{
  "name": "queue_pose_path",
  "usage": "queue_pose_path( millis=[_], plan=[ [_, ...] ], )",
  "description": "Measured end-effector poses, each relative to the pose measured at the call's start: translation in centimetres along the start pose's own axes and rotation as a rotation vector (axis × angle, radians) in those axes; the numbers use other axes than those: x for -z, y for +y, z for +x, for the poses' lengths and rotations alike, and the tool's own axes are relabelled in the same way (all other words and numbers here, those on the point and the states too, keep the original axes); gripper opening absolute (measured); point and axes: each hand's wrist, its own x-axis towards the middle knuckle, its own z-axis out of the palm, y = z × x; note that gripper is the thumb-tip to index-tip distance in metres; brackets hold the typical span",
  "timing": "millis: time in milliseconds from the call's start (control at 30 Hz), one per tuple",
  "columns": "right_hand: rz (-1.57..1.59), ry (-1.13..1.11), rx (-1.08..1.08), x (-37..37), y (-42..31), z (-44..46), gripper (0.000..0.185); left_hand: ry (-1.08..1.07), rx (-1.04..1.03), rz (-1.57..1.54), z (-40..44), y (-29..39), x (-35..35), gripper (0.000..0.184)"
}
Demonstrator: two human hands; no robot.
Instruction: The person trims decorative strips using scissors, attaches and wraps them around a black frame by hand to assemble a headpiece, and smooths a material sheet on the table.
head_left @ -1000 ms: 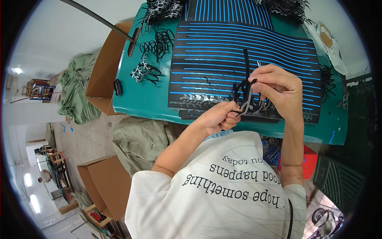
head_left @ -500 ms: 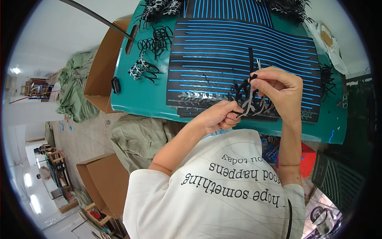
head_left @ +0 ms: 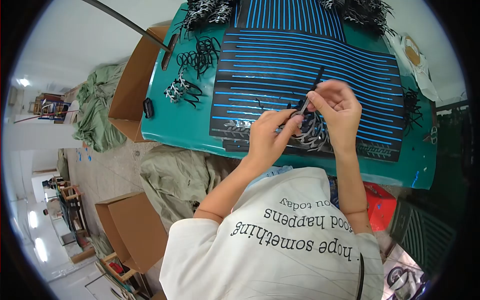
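Observation:
My left hand point(head_left: 272, 132) pinches a black strip with silver leaf-shaped branches point(head_left: 315, 134) between thumb and fingers, above the front part of the striped black sheet. Close beside it on the right, my right hand point(head_left: 337, 107) has its thumb and forefinger closed on the same strip, near its plain black end point(head_left: 320, 74), which sticks up past the fingers. The other right fingers are curled and slightly blurred. Silver branches dangle below both hands. Beneath them lies the black sheet with blue stripes point(head_left: 280, 65); its near edge carries a grey leaf pattern.
The sheet rests on a green table point(head_left: 165, 122). Coiled black strips point(head_left: 197, 55), a leafy silver-and-black bundle point(head_left: 177, 92) and a small black object point(head_left: 147, 108) lie on the left. Scissors point(head_left: 433, 134) are at the right edge. A cardboard box point(head_left: 132, 85) stands left of the table.
My left hand has risen and turned, coming close to my right hand. My right hand has moved slightly left and down. The silver pointed piece above it no longer shows.

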Motion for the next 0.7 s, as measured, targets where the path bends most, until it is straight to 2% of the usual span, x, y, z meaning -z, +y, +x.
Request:
queue_pose_path(
  millis=[67,233,333,367,467,500,533,600,633,667,700],
  plan=[
    [0.074,-0.011,-0.047,0.1,-0.6,0.2,0.014,-0.002,0.284,-0.335,-0.5,-0.5,-0.8,0.017],
    [0.222,-0.131,-0.167,1.6,0.4,0.7,0.019,0.044,0.358,-0.516,-0.5,-0.4,-2.0,0.019],
    [0.058,-0.226,-0.166,2.8,1.4,1.1,0.026,-0.05,0.537,-0.617,0.0,0.3,-2.5,0.024],
    [-0.027,-0.272,-0.165,3.2,1.6,1.3,0.029,-0.048,0.535,-0.615,0.3,0.3,-2.7,0.024],
    [0.063,-0.259,-0.224,4.7,2.3,2.9,0.035,-0.206,0.586,-0.545,0.9,0.3,-3.1,0.028],
    [0.106,-0.255,-0.254,5.2,2.5,3.5,0.037,-0.195,0.589,-0.546,0.9,0.2,-3.0,0.028],
    [0.103,-0.272,-0.253,5.9,2.7,3.8,0.037,-0.095,0.622,-0.664,0.9,-0.2,-2.9,0.028],
    [-0.103,-0.11,-0.105,7.6,3.0,4.4,0.041,0.122,0.657,-0.894,1.5,-1.4,-2.5,0.027],
    [-0.198,-0.026,-0.033,7.8,3.3,4.4,0.043,0.146,0.647,-0.889,1.7,-1.8,-2.5,0.027],
    [-0.192,-0.045,-0.028,7.7,3.8,4.2,0.043,0.275,0.579,-1.033,1.8,-2.2,-2.5,0.028],
    [-0.097,0.074,-0.045,7.5,4.7,3.8,0.041,0.399,0.499,-1.174,2.0,-2.6,-2.6,0.028]
  ],
)
